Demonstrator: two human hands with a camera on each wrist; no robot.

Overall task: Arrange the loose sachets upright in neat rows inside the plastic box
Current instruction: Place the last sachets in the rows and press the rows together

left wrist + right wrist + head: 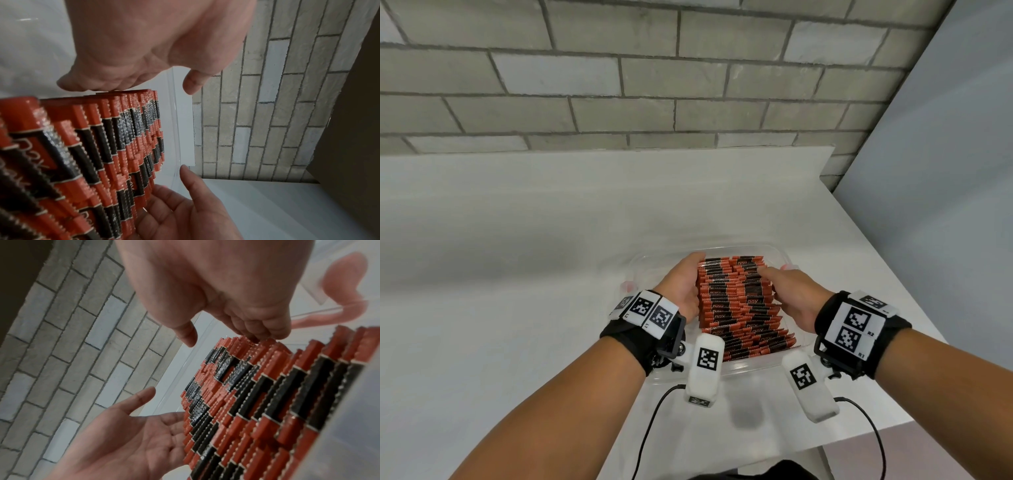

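A clear plastic box [751, 371] sits on the white table near its right edge. Red-and-black sachets [739, 308] stand on edge in it, packed in tight rows, with several leaning at the near end. My left hand [686, 277] lies flat against the left side of the sachet block [257, 394], palm [131, 434] open, fingers straight. My right hand [780, 286] presses the right side, its fingertips [255, 335] on the tops of the far sachets [115, 138]. From the left wrist, the right hand [185, 211] shows an open palm.
Pink latches [786, 266] sit on the box's short sides. The white table [517, 257] stretches left and back to a grey brick wall [654, 85]. Its right edge [914, 308] runs close beside the box. Black cables [650, 428] hang from the wrist cameras.
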